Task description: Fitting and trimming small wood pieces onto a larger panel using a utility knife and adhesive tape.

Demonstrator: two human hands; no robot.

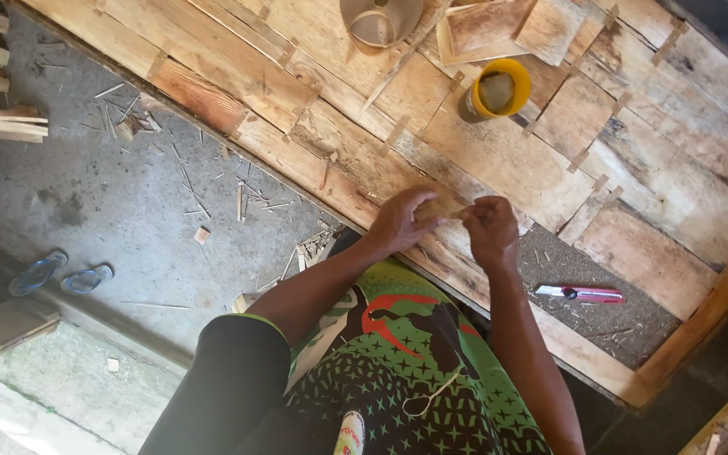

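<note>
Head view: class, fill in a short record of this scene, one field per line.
Surface: plank workbench
Left hand: pinching a thin wood piece
Right hand: gripping the same wood piece
Knife: red utility knife on the bench, right of the hands
Cup: yellow-rimmed cup beyond the hands
Floor: blue sandals, wood scraps

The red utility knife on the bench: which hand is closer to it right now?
Right. The right hand pinches a small wood piece just up-left of the red utility knife; the left hand grips the same piece from the far side, farther away.
</note>
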